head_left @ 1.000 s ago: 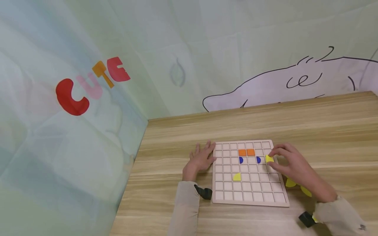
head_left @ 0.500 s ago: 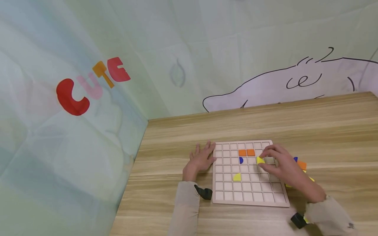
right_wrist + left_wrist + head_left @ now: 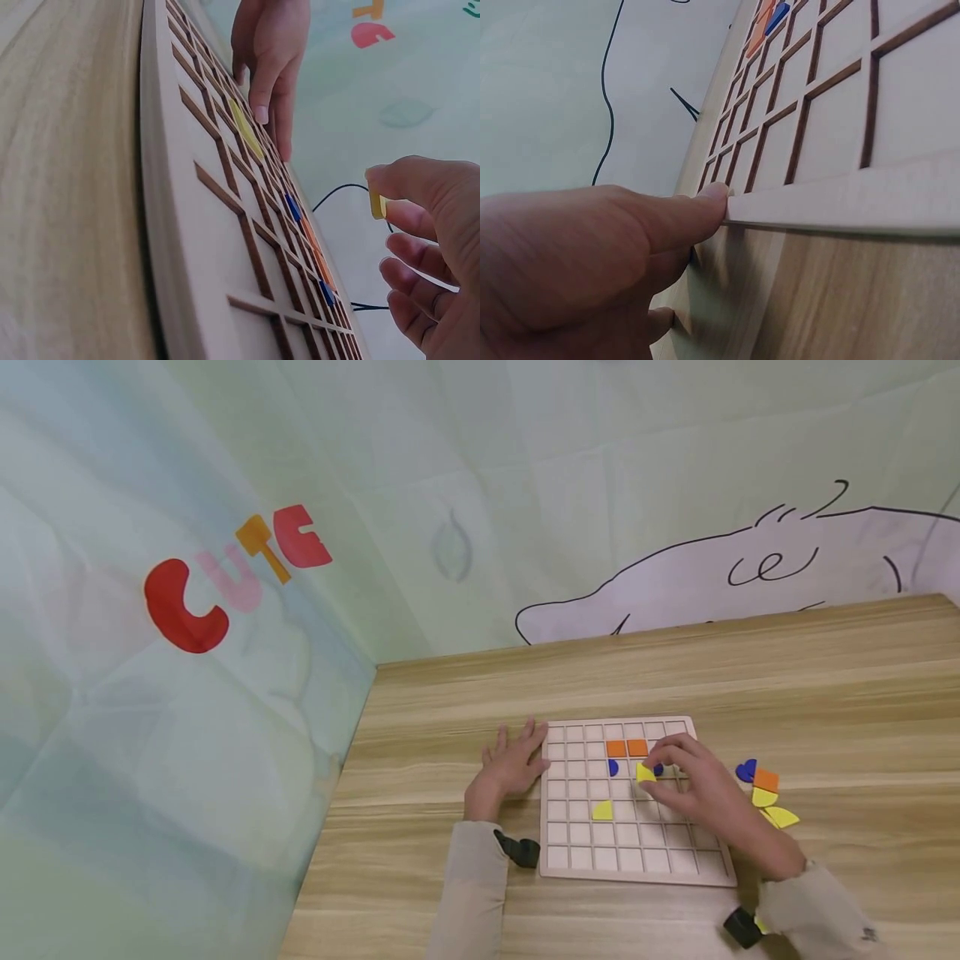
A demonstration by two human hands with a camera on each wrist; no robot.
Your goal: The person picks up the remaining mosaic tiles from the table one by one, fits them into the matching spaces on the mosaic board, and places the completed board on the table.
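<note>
A pale wooden grid board [image 3: 603, 858] lies on the table. My left hand [image 3: 506, 772] rests along its left edge, fingers spread; in the left wrist view the thumb [image 3: 697, 210] touches the board's rim. Thumb and index finger of my right hand [image 3: 701, 781] pinch a small yellow piece [image 3: 644, 772] above the board; the right wrist view shows this yellow piece [image 3: 377, 204] edge-on, off the grid. Set in the cells are two orange squares [image 3: 626, 748], a blue half-circle [image 3: 613, 767], a second blue piece [image 3: 658, 770] partly covered by the right hand, and a yellow quarter-circle [image 3: 602, 811].
Right of the board lie loose pieces: blue ones [image 3: 746, 771], an orange one [image 3: 766, 781] and yellow ones [image 3: 782, 817]. A printed cloth wall [image 3: 450, 610] borders the wooden table [image 3: 420, 710] at the back and left.
My right hand, pinching the yellow piece, has moved left across the board from its right edge, uncovering the loose pieces beside it. The left hand has stayed in place.
</note>
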